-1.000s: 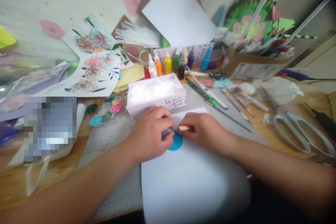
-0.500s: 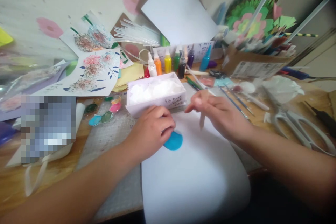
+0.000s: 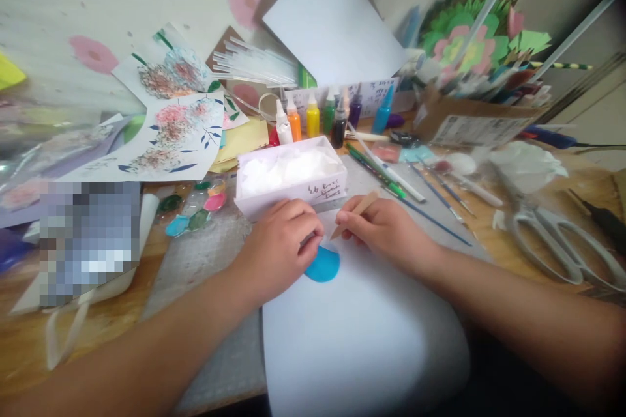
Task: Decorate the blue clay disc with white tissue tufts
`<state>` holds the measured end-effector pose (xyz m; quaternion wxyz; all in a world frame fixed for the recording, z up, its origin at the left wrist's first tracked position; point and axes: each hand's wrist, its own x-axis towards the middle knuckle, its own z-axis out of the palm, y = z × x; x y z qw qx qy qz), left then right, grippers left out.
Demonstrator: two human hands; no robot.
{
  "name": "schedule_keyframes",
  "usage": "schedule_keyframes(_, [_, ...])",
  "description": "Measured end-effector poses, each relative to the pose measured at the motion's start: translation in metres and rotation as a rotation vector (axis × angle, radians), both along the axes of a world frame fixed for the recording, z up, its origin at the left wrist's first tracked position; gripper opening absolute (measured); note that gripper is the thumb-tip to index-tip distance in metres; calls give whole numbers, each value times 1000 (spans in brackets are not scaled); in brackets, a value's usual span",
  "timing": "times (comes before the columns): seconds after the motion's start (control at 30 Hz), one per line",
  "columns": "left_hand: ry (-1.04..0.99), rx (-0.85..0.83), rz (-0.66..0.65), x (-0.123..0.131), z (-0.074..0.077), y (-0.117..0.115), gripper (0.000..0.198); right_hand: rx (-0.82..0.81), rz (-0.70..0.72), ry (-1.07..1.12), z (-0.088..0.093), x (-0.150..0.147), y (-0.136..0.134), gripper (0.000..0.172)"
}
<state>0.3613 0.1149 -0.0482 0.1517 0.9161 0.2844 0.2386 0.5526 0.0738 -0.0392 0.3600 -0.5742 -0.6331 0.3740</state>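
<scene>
My left hand [image 3: 281, 247] is curled with its fingers pinched on a blue rounded piece [image 3: 323, 265] that lies on a white sheet of paper [image 3: 362, 332]. My right hand [image 3: 386, 231] is closed round a thin wooden stick [image 3: 355, 214], whose tip points down-left at the paper just above the blue piece. Both hands sit right in front of a white box [image 3: 291, 176] filled with white fluffy material.
A row of small paint bottles [image 3: 313, 118] stands behind the box. Brushes and pens [image 3: 405, 186] lie to the right, with large scissors [image 3: 552, 241] further right. Flower paintings [image 3: 176, 130] and small coloured pieces [image 3: 195, 208] lie at the left. A cardboard box with paper flowers [image 3: 469, 71] stands back right.
My right hand lifted away towards the box with the stick hanging down, then came back beside the blue piece with the stick angled at the paper. My left hand stayed on the blue piece.
</scene>
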Motion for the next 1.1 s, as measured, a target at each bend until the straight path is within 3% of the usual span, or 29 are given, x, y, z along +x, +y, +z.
schedule_keyframes(0.23, [55,-42,-92,-3,3,-4,24,11,-8,32,-3,2,2,32])
schedule_keyframes(0.43, [91,-3,-79,-2,4,-3,15,8,8,57,-3,4,1,31])
schedule_keyframes(0.83, [129,82,-89,0,4,1,17,31,12,63,-6,1,0,32])
schedule_keyframes(1.1, [117,32,-51,-1,1,0,16,12,19,32,-4,-1,0,30])
